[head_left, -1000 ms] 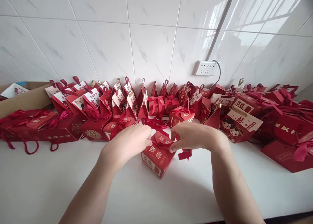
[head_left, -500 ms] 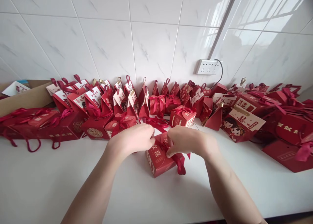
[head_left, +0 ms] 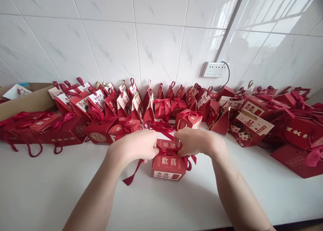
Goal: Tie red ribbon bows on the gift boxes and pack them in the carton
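A red gift box (head_left: 168, 167) with cream panels and printed characters stands on the white table, its front face turned toward me. A dark red ribbon (head_left: 134, 174) runs across its top, with one tail slanting down to the left onto the table. My left hand (head_left: 138, 146) is at the box's upper left corner, closed on the ribbon. At the upper right corner, my right hand (head_left: 195, 142) is closed on the other side of the ribbon, its fingertips partly hidden against the box. Short ribbon ends hang beside the box on the right.
Behind lies a long row of red and white gift boxes (head_left: 125, 103) along the tiled wall (head_left: 158, 49). A small red box (head_left: 188, 119) stands just beyond my hands. Larger boxes (head_left: 297, 157) are stacked at right. A cardboard carton (head_left: 27, 101) and a power strip (head_left: 214, 69) are also there.
The box has turned from an angle to face me squarely. A ribbon tail now shows at its left, below my left hand. Both hands have shifted only slightly.
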Available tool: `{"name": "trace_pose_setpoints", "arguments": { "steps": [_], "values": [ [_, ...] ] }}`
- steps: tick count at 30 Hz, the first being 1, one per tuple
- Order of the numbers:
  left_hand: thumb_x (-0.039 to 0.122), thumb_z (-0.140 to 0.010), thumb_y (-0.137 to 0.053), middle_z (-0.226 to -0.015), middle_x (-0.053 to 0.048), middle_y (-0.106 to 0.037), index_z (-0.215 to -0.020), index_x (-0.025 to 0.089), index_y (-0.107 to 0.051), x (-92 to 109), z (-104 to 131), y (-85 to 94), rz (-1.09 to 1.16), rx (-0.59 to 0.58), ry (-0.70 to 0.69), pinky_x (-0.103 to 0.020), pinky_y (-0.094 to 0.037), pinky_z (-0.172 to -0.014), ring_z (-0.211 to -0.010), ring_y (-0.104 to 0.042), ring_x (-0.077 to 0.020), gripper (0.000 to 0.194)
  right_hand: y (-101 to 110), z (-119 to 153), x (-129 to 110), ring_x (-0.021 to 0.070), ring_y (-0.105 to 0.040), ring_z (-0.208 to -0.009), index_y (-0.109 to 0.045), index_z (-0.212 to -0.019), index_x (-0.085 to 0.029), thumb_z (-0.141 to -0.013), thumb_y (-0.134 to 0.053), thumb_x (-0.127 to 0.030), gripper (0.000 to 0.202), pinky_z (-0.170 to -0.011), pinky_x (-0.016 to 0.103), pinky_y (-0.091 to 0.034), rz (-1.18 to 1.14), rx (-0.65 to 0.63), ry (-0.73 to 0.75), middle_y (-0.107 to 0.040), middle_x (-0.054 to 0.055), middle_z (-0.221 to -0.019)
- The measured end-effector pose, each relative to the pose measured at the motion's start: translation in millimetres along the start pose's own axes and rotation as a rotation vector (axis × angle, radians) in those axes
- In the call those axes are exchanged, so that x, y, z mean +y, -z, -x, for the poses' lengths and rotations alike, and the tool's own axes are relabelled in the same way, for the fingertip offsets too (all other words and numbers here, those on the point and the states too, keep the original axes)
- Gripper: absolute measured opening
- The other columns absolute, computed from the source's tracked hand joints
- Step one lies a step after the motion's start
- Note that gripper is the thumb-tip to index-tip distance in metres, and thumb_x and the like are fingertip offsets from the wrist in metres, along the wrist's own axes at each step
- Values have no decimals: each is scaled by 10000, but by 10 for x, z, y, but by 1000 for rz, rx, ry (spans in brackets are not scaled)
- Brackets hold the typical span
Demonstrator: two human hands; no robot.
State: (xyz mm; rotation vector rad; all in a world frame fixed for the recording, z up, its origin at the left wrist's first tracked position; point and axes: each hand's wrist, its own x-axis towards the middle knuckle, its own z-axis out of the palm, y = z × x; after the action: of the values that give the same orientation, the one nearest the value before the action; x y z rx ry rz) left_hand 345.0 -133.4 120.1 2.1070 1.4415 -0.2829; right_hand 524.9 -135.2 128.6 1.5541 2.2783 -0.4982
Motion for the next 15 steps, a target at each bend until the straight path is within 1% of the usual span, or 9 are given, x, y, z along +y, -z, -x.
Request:
{"name": "trace_pose_setpoints", "arguments": {
  "steps": [3, 5, 8, 10, 12, 15],
  "values": [
    [282, -668, -489, -548, -33, -637, -489, 187, -484, -5, -16, 0, -23, 10, -6, -274, -249, -405, -431, -503, -143, 203, -14, -4, 24, 130, -497, -499, -627, -742, -148, -643, -590, -214, 124, -383, 240, -303, -10, -13, 17, -583, 34, -665],
    [276, -667, -495, -539, -31, -632, -483, 186, -468, -13, -24, -5, -17, 23, -10, -274, -255, -408, -429, -502, -142, 207, -19, -2, 30, 115, -473, -462, -633, -720, -141, -635, -581, -181, 108, -375, 243, -293, -19, -10, 30, -586, 32, -649],
    [276, -671, -492, -505, -24, -614, -479, 187, -462, -23, -19, -10, 15, 10, -13, -270, -279, -415, -428, -518, -149, 214, -19, 19, 25, 103, -444, -422, -631, -666, -138, -632, -542, -118, 97, -368, 249, -276, -29, -6, 40, -590, 32, -613],
    [281, -677, -484, -488, -23, -605, -472, 188, -465, -22, -4, -10, 43, -3, -15, -271, -291, -414, -408, -510, -147, 226, -19, 41, 20, 106, -447, -411, -589, -565, -148, -638, -520, -103, 110, -364, 249, -279, -63, -44, 56, -583, 28, -550],
    [289, -682, -481, -474, -25, -597, -464, 187, -463, -15, 12, -10, 61, -4, -8, -275, -287, -409, -375, -478, -139, 242, -22, 60, 18, 110, -452, -403, -527, -485, -160, -647, -515, -111, 170, -362, 247, -278, -85, -57, 71, -567, 24, -495],
    [291, -684, -488, -438, -16, -567, -472, 189, -431, 3, 28, -8, 55, 13, 13, -275, -258, -398, -333, -415, -123, 242, -29, 68, 23, 105, -429, -392, -514, -485, -169, -661, -531, -148, 178, -354, 248, -249, -78, 5, 90, -548, 16, -482]
  ]
}}
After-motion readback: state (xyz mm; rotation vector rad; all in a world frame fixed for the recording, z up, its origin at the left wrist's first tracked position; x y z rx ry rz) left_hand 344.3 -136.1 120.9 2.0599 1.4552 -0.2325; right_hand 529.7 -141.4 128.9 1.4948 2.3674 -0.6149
